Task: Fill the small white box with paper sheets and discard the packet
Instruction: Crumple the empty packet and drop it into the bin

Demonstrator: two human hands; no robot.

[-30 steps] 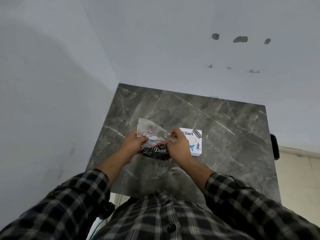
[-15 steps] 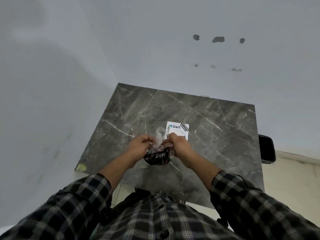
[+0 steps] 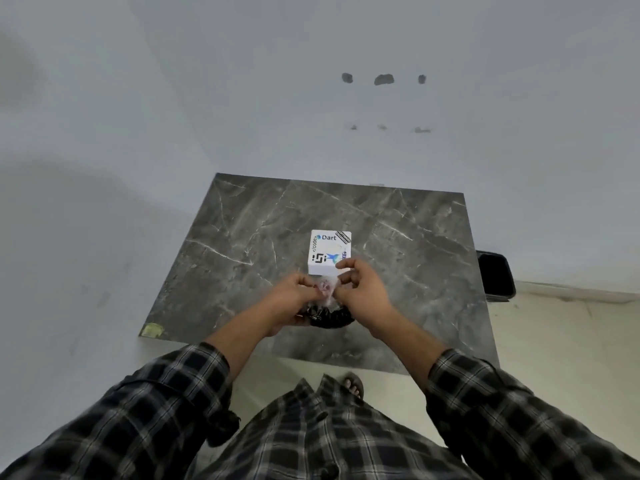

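A small white box with stickers, one reading "Dart", lies shut on the dark marble table. Just in front of it, both hands squeeze a crumpled plastic packet, clear at the top and black at the bottom. My left hand grips its left side, and my right hand pinches its right side, close to the box's near edge. No paper sheets are visible.
The table stands in a corner between two pale walls. A black bin sits on the floor beside the table's right edge. A yellowish patch marks the table's near left corner. My sandalled foot shows below the front edge.
The packet has gone from spread flat to crumpled between both hands. The view has pulled back, so the table's front edge and the floor now show.
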